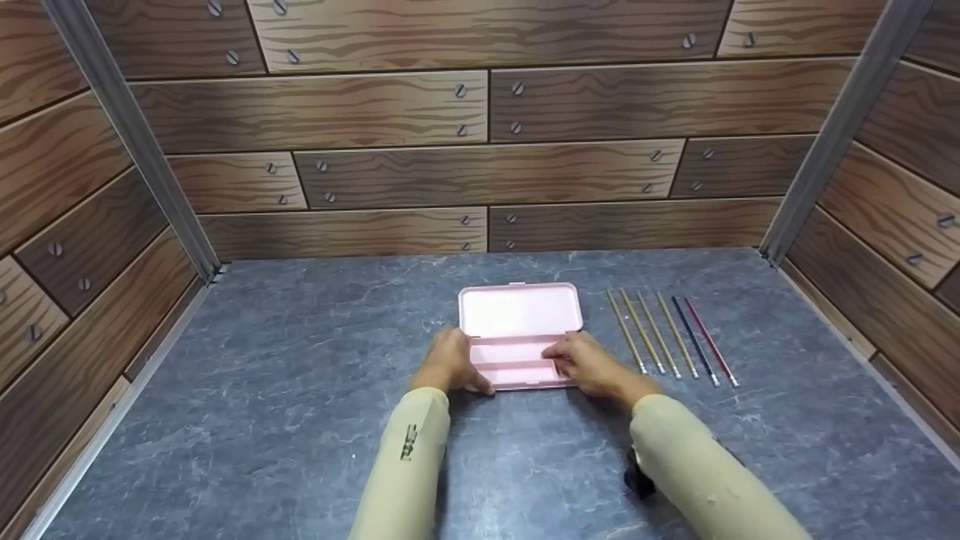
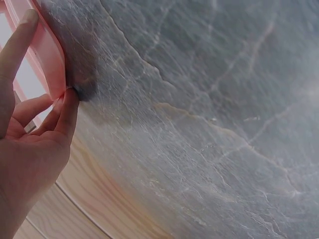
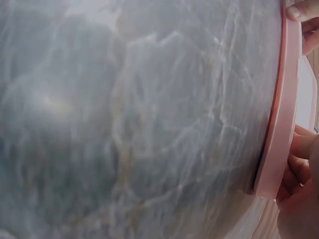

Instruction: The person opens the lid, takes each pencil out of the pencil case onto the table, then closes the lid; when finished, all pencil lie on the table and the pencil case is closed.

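An open pink pencil case point(image 1: 519, 312) lies on the table with its lid tipped back away from me. Two long compartments show in its base, with nothing visible in them. My left hand point(image 1: 448, 361) holds the left end, thumb along the front edge; in the left wrist view the fingers of this hand point(image 2: 42, 144) curl about the corner of the case point(image 2: 54, 59). At the right end, my right hand point(image 1: 592, 366) reaches over the side wall with fingertips inside. From the right wrist, that hand point(image 3: 301, 191) grips the end of the case wall point(image 3: 280, 134).
To the right of the case several yellowish pencils point(image 1: 651, 334) lie side by side, then a dark blue pencil point(image 1: 696, 341) and a red pencil point(image 1: 711, 341), pale ends towards me. Wood-patterned walls point(image 1: 487, 172) enclose the grey marbled table point(image 1: 300, 360) on the back and sides.
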`<state>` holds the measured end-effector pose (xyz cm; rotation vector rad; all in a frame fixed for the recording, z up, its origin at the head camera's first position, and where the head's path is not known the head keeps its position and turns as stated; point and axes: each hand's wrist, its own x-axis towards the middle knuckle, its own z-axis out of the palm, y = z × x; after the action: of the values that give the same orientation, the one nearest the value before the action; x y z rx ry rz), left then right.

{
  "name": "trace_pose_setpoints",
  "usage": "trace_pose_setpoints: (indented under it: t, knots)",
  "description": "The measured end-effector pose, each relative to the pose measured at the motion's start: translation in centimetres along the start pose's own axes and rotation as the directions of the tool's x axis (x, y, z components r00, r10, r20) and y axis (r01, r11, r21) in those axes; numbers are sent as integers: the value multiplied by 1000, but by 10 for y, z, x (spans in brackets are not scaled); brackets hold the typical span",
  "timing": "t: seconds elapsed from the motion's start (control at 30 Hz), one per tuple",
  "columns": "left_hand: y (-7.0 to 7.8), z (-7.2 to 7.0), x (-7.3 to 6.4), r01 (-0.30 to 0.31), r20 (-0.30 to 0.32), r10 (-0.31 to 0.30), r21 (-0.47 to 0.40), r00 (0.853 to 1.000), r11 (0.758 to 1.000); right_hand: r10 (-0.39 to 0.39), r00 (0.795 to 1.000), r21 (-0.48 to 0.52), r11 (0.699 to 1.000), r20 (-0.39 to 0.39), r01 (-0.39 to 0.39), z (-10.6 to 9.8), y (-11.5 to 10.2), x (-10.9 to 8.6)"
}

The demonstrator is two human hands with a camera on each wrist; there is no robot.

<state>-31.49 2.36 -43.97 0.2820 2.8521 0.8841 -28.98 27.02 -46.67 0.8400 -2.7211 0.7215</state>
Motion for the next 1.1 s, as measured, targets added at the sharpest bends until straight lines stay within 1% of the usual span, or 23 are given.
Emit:
trace_pose_setpoints:
  t: [0.1,0.2,0.43,0.63,0.83,0.97,1.1]
  knots:
    - [0,0,0,2,3,-2,-14,1000,1000,-1,1000,-39,999,-3,1,1,-3,1]
    - [-1,0,-1,-4,4,4,-12,1000,1000,8,1000,-39,999,-4,-8,1,-5,1]
    - [0,-4,-1,-13,8,13,23,1000,1000,56,998,20,998,-8,-56,-1,-4,3]
    - [1,-2,-1,-11,18,10,46,1000,999,72,997,79,994,-5,-72,0,-1,4]
    - [1,-1,0,10,20,-11,30,1000,999,105,994,121,988,-22,-101,2,-1,5]
    - [0,-1,1,1,21,-2,41,1000,999,114,993,127,986,-31,-109,3,0,5]
    - [1,-2,0,1,21,-2,32,1000,999,112,993,133,985,-44,-105,2,2,6]
